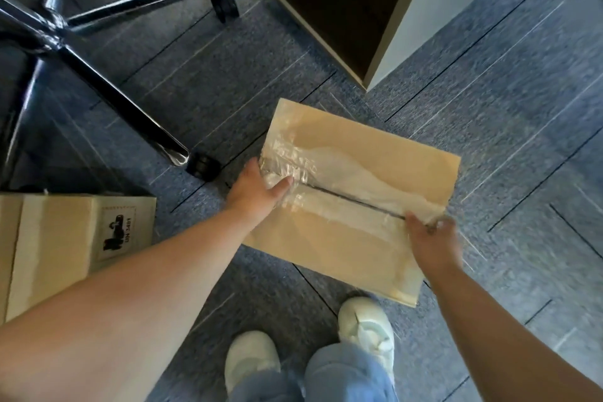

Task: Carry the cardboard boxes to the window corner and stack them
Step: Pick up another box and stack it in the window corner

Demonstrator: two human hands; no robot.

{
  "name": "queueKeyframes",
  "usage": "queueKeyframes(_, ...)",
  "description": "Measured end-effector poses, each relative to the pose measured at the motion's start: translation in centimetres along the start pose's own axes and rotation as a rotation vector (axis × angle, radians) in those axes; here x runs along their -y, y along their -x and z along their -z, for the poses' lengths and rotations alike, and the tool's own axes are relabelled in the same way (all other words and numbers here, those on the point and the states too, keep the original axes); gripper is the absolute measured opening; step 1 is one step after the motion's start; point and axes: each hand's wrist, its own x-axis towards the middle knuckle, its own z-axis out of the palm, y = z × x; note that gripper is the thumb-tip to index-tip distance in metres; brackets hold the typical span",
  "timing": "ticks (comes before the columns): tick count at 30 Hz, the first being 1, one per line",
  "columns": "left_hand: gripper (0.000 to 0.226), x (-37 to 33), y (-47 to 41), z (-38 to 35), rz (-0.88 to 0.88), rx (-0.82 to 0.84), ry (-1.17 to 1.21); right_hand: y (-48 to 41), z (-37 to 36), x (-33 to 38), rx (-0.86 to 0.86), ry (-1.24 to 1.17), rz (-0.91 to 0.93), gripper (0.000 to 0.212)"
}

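Cardboard box point(352, 206): arms extended, left hand point(257, 189) grips edge, thumb on top; right hand point(434, 240), blurred, seemingly grips opposite edge.

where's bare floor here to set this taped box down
Widest bare carpet lies right of the taped box, bordered above by the white panel. A smaller patch sits between the chair base and the panel's dark side. Crowded at left, where a caster and the second box close in, and near the shoes.
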Motion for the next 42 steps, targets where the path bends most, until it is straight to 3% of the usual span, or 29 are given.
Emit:
queueKeyframes(2,0.075,-0.8,0.1,-0.1,0.040,0.043,-0.058,0.1,-0.1,0.2,0.047,0.013,-0.001,0.062)
queueKeyframes(9,0.068,-2.6,6.4,3.9,0.005,0.044,-0.048,5.6,4.7,1.2,0.025,0.030,0.020,0.059)
queueKeyframes(18,0.059,-10.0,24.1,14.9,-0.055,-0.056,-0.051,22.4,18.4,3.6,-0.112,-0.026,0.099,0.074)
queueKeyframes(24,0.071,-14.8,36.0,22.1,-0.205,-0.094,-0.190,33.9,27.9,2.1,-0.181,-0.150,0.114,0.060)
queueKeyframes(32,0.067,-19.6,50.6,23.5,-0.414,-0.060,-0.179,45.3,37.8,-6.2,-0.298,-0.298,0.084,0.045)
queueKeyframes(42,0.061,-25.9,68.7,13.0,-0.789,0.092,-0.282,52.4,49.9,-24.9,-0.461,-0.533,-0.077,0.047)
